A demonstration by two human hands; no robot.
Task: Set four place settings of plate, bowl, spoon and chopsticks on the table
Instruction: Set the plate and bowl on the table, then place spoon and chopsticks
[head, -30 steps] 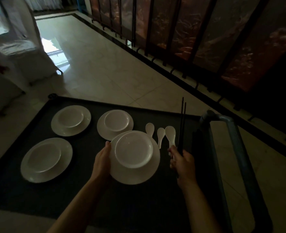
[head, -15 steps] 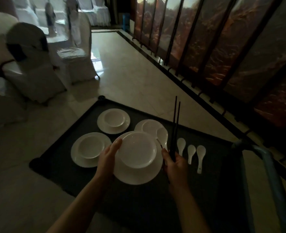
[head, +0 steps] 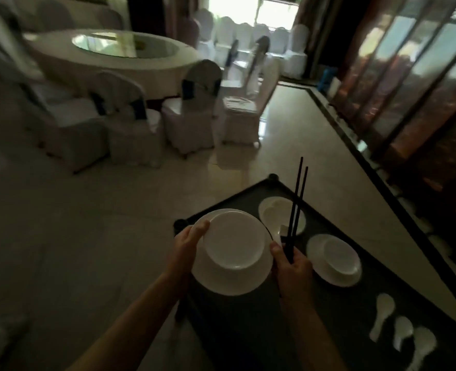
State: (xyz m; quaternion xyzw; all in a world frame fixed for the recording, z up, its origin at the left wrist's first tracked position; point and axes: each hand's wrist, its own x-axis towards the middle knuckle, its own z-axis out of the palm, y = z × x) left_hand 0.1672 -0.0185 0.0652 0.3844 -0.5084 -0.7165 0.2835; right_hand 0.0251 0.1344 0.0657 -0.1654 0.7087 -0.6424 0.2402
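Far left, the round tabletop [head: 114, 57] stood well apart from us, too blurred to tell what it carried. Our left hand [head: 188, 245] gripped the rim of a plate [head: 229, 283] with a bowl [head: 235, 239] sitting on it, held above the cart [head: 328, 317]. Our right hand [head: 292, 266] was clamped on black chopsticks [head: 298, 204] and, seemingly, a spoon [head: 277, 235], thumb at the plate's other edge. Two plate-and-bowl sets [head: 334, 259] and three loose spoons [head: 385, 314] lay on the cart, so we judged this setting in transit and most of the work left.

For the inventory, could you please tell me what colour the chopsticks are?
The chopsticks are black; the head view shows them best.
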